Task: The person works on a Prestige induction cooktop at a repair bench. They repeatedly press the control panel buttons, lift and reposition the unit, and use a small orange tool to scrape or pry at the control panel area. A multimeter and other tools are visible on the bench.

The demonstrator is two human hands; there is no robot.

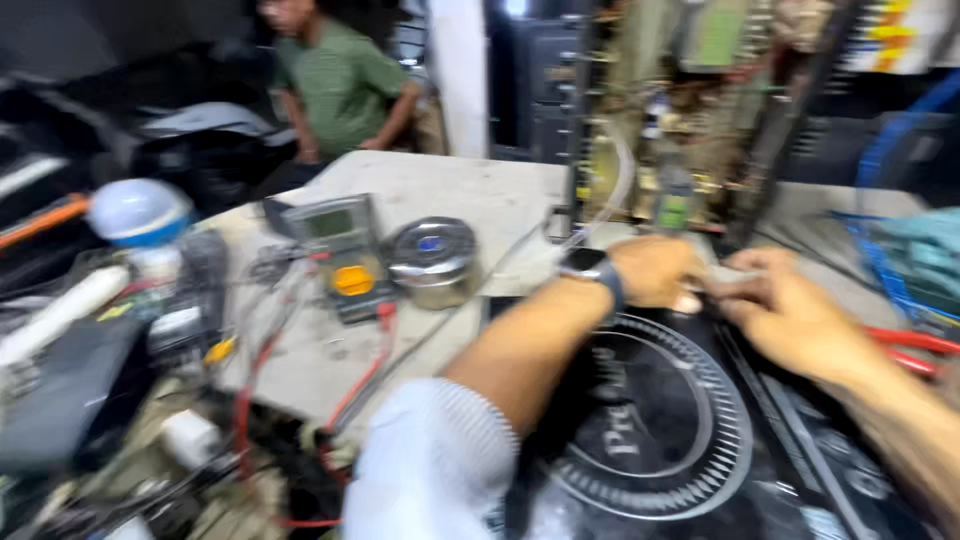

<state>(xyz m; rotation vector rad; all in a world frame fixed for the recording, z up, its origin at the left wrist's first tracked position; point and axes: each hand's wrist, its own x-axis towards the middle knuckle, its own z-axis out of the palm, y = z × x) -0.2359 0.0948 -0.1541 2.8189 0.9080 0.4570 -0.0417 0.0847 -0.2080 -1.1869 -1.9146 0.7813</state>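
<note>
Induction cooktop (690, 440), black glass with a ring of white marks round its cooking zone, lies flat on the workbench directly under the person, filling the lower right of the view. Both hands meet at its far edge, which suggests the work is at the rim or back of the casing rather than on the glass. The left hand (655, 270) is curled into a loose fist, knuckles up, with a dark wristwatch (590, 267) on the wrist and a pale sleeve (435, 465) pushed up the forearm, which reaches diagonally across the glass. The right hand (790, 315) comes in from the right, its fingers drawn together and pointing left toward the other hand. The 2 hands seem to pinch something small and pale between them, but motion blur hides what it is, and I cannot tell how firmly either hand grips.

Red-handled pliers (915, 350) lie just right of the right hand, within easy reach. To the left, on the grey bench top (440, 185), sit a round steel tin (433, 258) and a multimeter (345, 255) with a yellow dial, its red leads (365, 380) trailing toward the near edge. A white and blue cap-shaped thing (138, 212) stands farther left among clutter. Another person in a green shirt (345, 85) leans at the far side of the bench.
</note>
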